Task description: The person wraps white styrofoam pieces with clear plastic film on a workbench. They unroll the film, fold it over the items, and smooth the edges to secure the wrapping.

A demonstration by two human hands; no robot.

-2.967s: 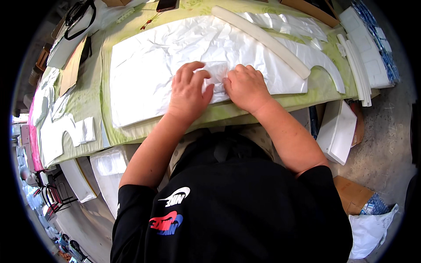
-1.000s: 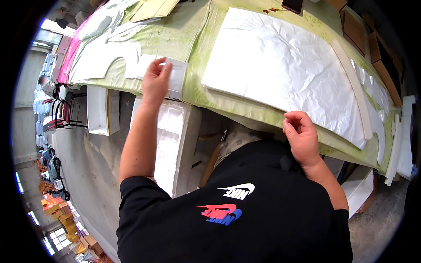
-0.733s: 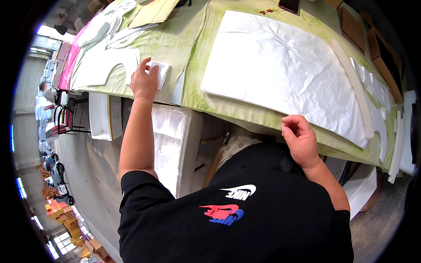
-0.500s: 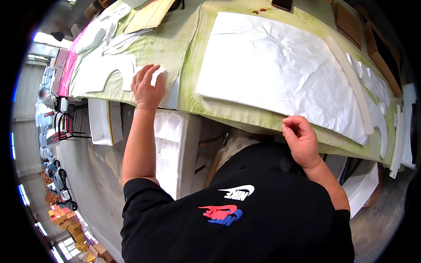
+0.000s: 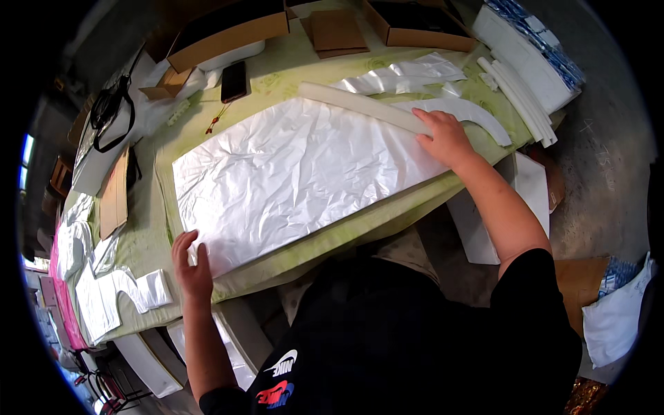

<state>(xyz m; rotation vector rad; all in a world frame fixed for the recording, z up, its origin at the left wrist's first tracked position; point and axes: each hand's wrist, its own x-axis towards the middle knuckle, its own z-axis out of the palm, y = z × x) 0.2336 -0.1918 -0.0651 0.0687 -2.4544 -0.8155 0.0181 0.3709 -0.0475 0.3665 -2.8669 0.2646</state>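
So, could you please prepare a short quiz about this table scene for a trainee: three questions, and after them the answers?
1. Which hand is at the right end of the long white bar?
2. True or false: the black phone lies on the light green tablecloth.
3. The left hand is nearest to: A) the black phone; B) the long white bar; C) the white plastic sheet.

Key: 1. The right hand. 2. True. 3. C.

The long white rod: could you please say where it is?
In the head view, the long white rod lies right of centre, along the far edge of the wrinkled white sheet, its right end by the right hand.
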